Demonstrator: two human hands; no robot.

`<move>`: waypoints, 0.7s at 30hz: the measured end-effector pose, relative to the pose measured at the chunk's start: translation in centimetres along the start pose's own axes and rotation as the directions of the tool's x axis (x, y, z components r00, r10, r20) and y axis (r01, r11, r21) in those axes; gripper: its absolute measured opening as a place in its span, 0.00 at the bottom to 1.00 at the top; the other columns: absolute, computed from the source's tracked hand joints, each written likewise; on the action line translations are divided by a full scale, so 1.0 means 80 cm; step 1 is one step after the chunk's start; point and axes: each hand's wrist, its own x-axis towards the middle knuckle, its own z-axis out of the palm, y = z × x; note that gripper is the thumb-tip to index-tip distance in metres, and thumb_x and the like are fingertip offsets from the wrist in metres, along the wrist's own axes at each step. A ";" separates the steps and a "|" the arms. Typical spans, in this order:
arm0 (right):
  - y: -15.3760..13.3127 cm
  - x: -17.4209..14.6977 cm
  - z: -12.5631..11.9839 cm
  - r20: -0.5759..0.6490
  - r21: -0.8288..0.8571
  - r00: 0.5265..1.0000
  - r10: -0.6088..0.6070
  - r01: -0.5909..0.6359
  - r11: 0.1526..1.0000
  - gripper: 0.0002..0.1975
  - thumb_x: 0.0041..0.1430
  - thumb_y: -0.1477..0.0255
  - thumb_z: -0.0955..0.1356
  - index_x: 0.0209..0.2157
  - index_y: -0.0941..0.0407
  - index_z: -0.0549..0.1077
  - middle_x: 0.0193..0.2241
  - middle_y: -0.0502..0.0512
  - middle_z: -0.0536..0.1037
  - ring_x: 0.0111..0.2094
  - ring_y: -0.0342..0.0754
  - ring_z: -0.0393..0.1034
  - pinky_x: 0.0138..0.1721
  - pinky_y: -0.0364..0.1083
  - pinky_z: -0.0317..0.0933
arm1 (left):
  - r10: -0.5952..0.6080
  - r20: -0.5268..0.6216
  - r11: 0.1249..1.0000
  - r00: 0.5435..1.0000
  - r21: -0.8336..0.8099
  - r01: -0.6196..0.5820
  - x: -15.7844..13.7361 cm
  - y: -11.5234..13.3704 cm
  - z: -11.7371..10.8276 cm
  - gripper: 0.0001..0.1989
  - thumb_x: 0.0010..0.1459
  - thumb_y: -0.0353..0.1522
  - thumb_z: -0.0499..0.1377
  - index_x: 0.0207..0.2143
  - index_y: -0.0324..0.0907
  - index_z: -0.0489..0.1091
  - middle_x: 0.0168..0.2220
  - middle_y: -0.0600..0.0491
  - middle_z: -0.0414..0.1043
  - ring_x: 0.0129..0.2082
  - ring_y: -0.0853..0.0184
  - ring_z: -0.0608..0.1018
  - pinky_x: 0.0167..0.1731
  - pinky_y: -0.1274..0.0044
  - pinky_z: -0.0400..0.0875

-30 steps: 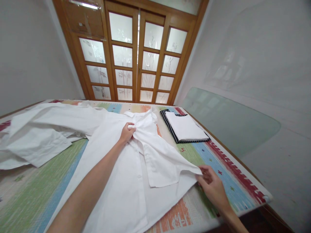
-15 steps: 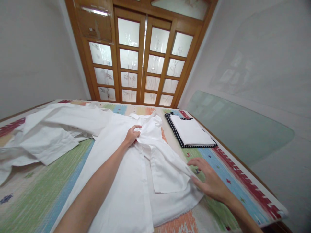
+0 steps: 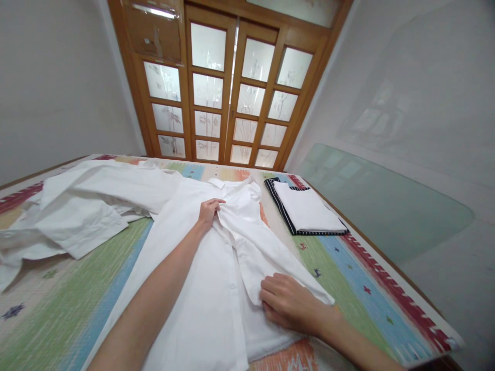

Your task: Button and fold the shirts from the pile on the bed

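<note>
A white button-up shirt (image 3: pixel 201 293) lies spread over the patterned table cover, its collar toward the far edge. My left hand (image 3: pixel 211 212) is closed on the shirt's front, just below the collar, fingers pinching the cloth. Lower down and to the right, my right hand (image 3: pixel 284 301) has its fingers curled over the edge of a loose white flap, probably a sleeve. Its fingertips are partly hidden from above. A smooth stretch of white cloth runs between the two hands. Several small buttons show along the front opening.
Another rumpled white garment (image 3: pixel 73 206) lies at the left. On the right, a folded white garment (image 3: pixel 309 208) rests on black striped cloth (image 3: pixel 279 208). The striped, colourful table cover (image 3: pixel 110 278) reaches a wall at the right; wooden glazed doors (image 3: pixel 228 103) stand behind.
My right hand has moved left from the flap's outer side to its inner edge and closed on it. The flap now lies straighter. My left hand stays near the collar.
</note>
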 end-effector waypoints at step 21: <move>0.179 0.106 -0.041 -0.326 0.571 0.761 0.560 -0.314 0.759 0.11 0.59 0.70 0.65 0.24 0.57 0.72 0.23 0.50 0.75 0.25 0.43 0.67 0.29 0.41 0.57 | 0.293 0.229 0.559 0.928 0.747 -0.361 -0.002 0.014 -0.034 0.09 0.40 0.26 0.54 0.26 0.43 0.70 0.14 0.63 0.52 0.18 0.71 0.60 0.25 0.79 0.55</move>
